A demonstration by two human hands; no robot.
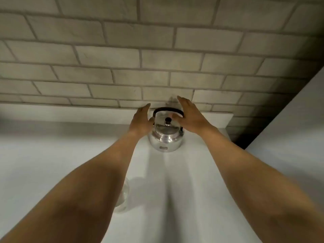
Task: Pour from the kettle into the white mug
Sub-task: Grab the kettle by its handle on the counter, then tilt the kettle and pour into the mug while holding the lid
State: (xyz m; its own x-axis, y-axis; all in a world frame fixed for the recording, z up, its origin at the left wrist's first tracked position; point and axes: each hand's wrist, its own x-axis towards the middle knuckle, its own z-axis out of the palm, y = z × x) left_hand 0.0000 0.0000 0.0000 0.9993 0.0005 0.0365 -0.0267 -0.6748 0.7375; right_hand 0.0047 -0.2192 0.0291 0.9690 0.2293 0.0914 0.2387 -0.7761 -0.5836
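A clear glass object [123, 195], mostly hidden under the left forearm, sits on the counter at about 7 o'clock from the kettle [165, 135], well apart from it; what it is exactly cannot be told. The two forearms stretch across the counter and cover much of the near surface.

The kettle is a squat, shiny metal one with a black arched handle standing upright, a domed lid with a small dark knob, and a small label low on its near side. It stands upright toward the back of the counter, just short of the wall.

The left hand [141, 121] is spread flat-fingered at the kettle's 9 o'clock, close beside its shoulder, gripping nothing. The right hand [190, 116] hovers with loose, unclenched fingers over the handle at 1 o'clock, not closed on it.

The counter [52, 155] is plain white. Behind it rises a pale brick-pattern wall [122, 58]; a white panel [289, 128] stands at 3 o'clock.
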